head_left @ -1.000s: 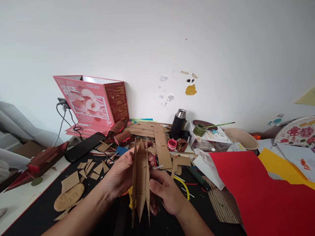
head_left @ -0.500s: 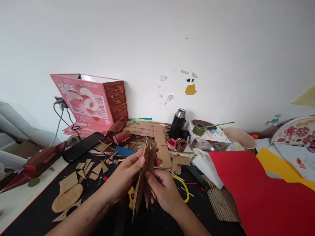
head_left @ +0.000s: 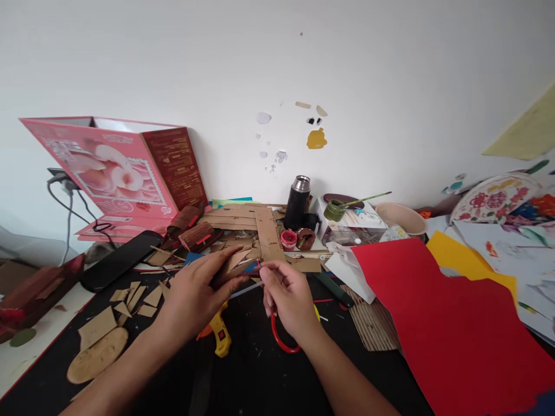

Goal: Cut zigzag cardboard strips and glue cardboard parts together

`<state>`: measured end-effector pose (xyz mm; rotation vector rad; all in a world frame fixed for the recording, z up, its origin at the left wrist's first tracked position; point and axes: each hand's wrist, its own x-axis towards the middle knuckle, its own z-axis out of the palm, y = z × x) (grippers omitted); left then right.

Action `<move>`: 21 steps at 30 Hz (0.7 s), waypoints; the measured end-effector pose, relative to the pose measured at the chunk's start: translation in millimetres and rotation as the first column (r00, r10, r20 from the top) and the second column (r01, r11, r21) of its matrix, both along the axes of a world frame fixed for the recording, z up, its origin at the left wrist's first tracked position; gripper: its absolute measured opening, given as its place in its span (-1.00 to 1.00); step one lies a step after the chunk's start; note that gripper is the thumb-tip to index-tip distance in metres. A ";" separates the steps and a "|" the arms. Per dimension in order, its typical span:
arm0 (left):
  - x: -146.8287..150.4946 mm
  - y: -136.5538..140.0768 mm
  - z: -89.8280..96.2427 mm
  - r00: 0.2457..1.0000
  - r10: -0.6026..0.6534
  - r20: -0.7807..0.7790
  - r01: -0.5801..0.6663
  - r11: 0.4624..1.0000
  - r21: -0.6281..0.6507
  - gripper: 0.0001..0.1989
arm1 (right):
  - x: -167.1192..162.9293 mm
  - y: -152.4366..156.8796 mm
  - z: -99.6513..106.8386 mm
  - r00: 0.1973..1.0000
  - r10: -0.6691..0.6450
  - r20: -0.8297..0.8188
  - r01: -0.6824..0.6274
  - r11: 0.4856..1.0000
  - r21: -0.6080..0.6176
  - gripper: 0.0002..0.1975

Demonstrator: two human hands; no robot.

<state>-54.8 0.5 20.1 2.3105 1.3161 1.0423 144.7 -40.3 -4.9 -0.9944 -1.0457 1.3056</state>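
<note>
My left hand is closed, with its thumb and fingers pinching a piece of brown cardboard. My right hand is curled round a pair of scissors, whose red loop handle hangs below the palm. A grey blade points left, just under the cardboard. My right fingers cover the middle of the scissors. Below my left fingers lies a yellow glue gun on the black table top. Part of a yellow loop shows behind my right wrist.
Cardboard scraps and an oval piece lie at left. Behind stand a pink box, a black flask, a red paint pot and a green jar with a brush. Red paper covers the right.
Both hands held cardboard pieces upright half a second ago. Now the left alone holds cardboard, tilted flatter, and the right has taken scissors. The view has shifted to the right.
</note>
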 end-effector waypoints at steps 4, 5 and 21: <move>6.3 0.5 -11.2 0.994 -0.046 -0.097 0.052 0.997 0.056 -0.44 | 4.9 2.1 5.3 0.997 -0.049 -0.057 0.049 0.999 0.009 -0.49; 7.2 0.8 -12.8 0.993 -0.049 -0.104 0.057 0.996 0.066 -0.44 | 5.2 1.8 5.7 0.997 -0.042 -0.062 0.043 0.999 0.012 -0.50; 6.2 -1.7 -20.7 0.991 -0.081 -0.110 0.092 0.991 0.101 -0.38 | 1.0 -1.1 4.6 0.999 -0.040 -0.027 0.041 0.998 0.049 -0.73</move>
